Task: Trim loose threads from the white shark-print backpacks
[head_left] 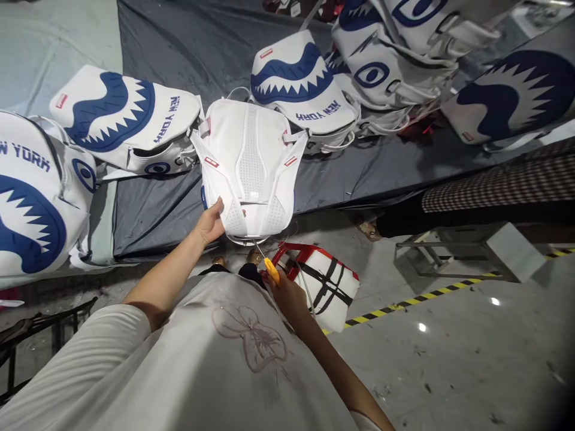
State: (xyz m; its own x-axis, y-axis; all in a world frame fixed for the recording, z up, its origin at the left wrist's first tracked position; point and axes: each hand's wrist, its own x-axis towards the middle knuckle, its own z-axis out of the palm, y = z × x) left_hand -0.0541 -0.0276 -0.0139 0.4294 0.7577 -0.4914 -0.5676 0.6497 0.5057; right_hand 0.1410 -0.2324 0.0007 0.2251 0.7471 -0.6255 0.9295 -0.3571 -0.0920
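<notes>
A white backpack (267, 126) lies on the dark-covered table with its padded back and shoulder straps facing up. My left hand (212, 222) grips its near left edge, thumb on top and the other fingers partly hidden. In my right hand (287, 293), the fingers are wrapped round an orange-handled tool (271, 271) with a thin metal shaft. The shaft reaches the backpack's near end, by a loop there. Whether its tip touches the fabric, I cannot tell. Close by on either side lie white backpacks with blue shark mouths, one left (121, 114) and one right (291, 78).
More shark backpacks (386, 72) are piled at the back right, and another (36, 197) sits at the far left. Below the table edge stands a red-framed stool with a white top (330, 287). A metal frame stool (471, 251) and striped floor tape (404, 302) are at right.
</notes>
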